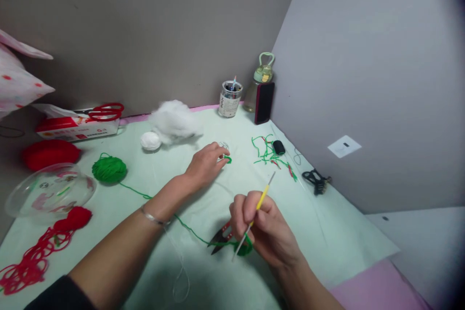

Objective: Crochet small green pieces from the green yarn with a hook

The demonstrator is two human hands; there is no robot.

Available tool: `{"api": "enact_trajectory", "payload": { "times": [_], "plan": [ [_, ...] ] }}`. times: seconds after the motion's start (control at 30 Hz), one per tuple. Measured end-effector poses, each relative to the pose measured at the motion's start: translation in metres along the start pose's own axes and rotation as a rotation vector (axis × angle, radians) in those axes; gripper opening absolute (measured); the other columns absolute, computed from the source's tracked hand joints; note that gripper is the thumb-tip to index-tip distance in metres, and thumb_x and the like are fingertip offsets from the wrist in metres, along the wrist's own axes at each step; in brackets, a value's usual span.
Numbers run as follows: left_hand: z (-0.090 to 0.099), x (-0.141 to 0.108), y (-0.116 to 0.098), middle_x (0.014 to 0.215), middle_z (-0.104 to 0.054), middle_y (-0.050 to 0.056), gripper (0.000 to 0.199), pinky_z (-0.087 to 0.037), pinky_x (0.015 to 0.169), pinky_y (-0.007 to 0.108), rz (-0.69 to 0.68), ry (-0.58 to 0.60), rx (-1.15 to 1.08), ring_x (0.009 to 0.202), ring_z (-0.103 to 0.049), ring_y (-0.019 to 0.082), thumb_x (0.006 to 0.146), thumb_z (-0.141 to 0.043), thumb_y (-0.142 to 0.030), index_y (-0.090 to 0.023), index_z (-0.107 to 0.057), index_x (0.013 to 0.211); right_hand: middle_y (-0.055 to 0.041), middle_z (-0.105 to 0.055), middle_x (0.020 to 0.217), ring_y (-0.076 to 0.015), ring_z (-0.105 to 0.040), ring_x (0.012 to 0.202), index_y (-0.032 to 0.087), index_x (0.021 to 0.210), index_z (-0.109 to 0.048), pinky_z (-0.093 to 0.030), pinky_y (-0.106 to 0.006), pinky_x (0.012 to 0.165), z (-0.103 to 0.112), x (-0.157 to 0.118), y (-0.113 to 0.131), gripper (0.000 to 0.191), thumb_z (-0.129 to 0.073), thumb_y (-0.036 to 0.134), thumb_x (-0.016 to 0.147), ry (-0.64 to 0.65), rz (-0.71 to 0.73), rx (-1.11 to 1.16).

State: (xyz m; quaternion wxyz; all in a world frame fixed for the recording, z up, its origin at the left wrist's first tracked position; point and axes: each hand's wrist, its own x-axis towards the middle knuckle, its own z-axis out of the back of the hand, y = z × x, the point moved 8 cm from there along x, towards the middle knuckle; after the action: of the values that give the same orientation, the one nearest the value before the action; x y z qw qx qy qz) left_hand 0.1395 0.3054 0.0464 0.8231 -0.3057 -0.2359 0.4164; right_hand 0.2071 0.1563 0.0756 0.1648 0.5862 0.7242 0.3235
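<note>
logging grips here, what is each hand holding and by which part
The right hand holds a slim tool by its yellow middle. Whether it also pinches the green yarn piece, or the left hand grips the small green curl, cannot be told.

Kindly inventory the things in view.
Hook: 1, yellow, front
Pieces: 2, green, by hands
Scissors: 2, red, left and front
Yarn: 1 green, 2 red, left
Container: 1, clear, left
Box: 1, red-white, left
Fabric: 1, pinkish, left
Stuffing, ball: 1 each, white, rear
Can: 1, silver, rear
Bottle: 1, greenish, rear
Phone: 1, dark, rear
Scraps: many, green-red, right
Spool, clip: 1 each, black, right
Tablecloth: 1, greenish, beneath
Hands: 2, bare, centre, front
</note>
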Motion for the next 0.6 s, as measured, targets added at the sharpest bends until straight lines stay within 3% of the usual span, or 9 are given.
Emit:
{"api": "enact_trajectory", "payload": {
  "times": [0.13, 0.23, 0.43, 0.53, 0.6],
  "plan": [
    [-0.024, 0.018, 0.004, 0.101, -0.068, 0.007, 0.014, -0.048, 0.096, 0.041, -0.033, 0.077, 0.037, 0.107, -0.063, 0.029, 0.087, -0.068, -0.011, -0.022, -0.073, 0.094, -0.0013, -0.070, 0.079, -0.0054, -0.049, 0.053, 0.022, 0.094, -0.081, -0.038, -0.021, 0.057, 0.001, 0.001, 0.000, 0.015, -0.075, 0.036, 0.096, 0.002, -0.014, 0.023],
    [-0.030, 0.018, 0.006, 0.100, -0.067, 0.008, 0.013, -0.048, 0.098, 0.044, -0.016, 0.085, 0.009, 0.108, -0.062, 0.031, 0.084, -0.069, -0.009, -0.022, -0.070, 0.085, -0.0016, -0.070, 0.078, -0.0053, -0.049, 0.053, 0.022, 0.093, -0.081, -0.039, -0.021, 0.057, 0.002, 0.003, 0.000, 0.015, -0.075, 0.035, 0.095, -0.013, -0.020, 0.046],
    [-0.017, 0.002, 0.009, 0.088, -0.065, 0.004, 0.016, -0.048, 0.099, 0.044, 0.121, -0.010, -0.237, 0.098, -0.063, 0.027, 0.081, -0.062, -0.007, -0.022, -0.063, 0.077, -0.0022, -0.072, 0.078, -0.0053, -0.049, 0.051, 0.020, 0.091, -0.082, -0.039, -0.021, 0.057, 0.003, 0.005, -0.003, 0.015, -0.077, 0.034, 0.093, -0.036, -0.050, 0.045],
    [-0.004, -0.022, 0.015, 0.078, -0.065, 0.000, 0.003, -0.056, 0.085, 0.039, 0.245, -0.059, -0.466, 0.079, -0.065, 0.021, 0.083, -0.067, -0.020, -0.022, -0.065, 0.084, -0.0021, -0.071, 0.076, -0.0062, -0.049, 0.052, 0.019, 0.087, -0.081, -0.039, -0.022, 0.057, 0.006, 0.004, -0.005, 0.018, -0.080, 0.037, 0.090, -0.075, -0.064, 0.026],
    [0.003, -0.047, 0.018, 0.078, -0.067, 0.000, 0.015, -0.059, 0.079, 0.037, 0.339, -0.086, -0.644, 0.074, -0.069, 0.019, 0.084, -0.070, -0.034, -0.021, -0.063, 0.089, -0.0021, -0.071, 0.074, -0.0066, -0.048, 0.051, 0.019, 0.085, -0.080, -0.038, -0.023, 0.056, 0.006, 0.004, -0.007, 0.021, -0.082, 0.039, 0.088, -0.095, -0.089, 0.002]
  ]
}}
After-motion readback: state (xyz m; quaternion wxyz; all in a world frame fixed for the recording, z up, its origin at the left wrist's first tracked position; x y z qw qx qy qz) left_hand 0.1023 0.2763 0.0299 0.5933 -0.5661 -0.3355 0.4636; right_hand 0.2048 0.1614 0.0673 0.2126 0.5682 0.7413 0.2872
